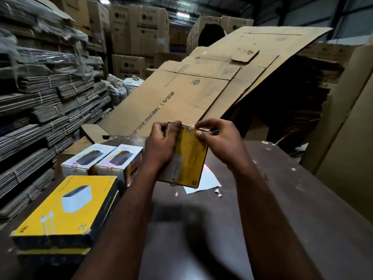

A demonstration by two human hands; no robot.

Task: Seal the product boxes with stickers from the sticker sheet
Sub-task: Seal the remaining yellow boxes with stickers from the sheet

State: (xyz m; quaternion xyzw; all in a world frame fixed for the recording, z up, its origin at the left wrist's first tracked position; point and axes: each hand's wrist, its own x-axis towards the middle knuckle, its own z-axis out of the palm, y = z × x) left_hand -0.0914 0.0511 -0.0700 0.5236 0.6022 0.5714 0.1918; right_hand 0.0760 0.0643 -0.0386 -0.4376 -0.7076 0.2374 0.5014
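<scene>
I hold a flat yellow product box (190,158) upright above the dark table (282,199). My left hand (161,146) grips its left side, fingers curled over the top edge. My right hand (218,138) pinches the box's top right corner, thumb on the yellow face, just beside a small pinkish sticker (190,127) on the top edge. The white sticker sheet (205,181) lies on the table under the box, partly hidden by it.
Two yellow-and-black boxes (66,209) are stacked at the near left. Two white product boxes (103,160) stand behind them. Flattened cardboard sheets (201,87) lean beyond the table, bundled cardboard stacks (40,98) fill the left, and paper scraps (219,193) lie near the sheet.
</scene>
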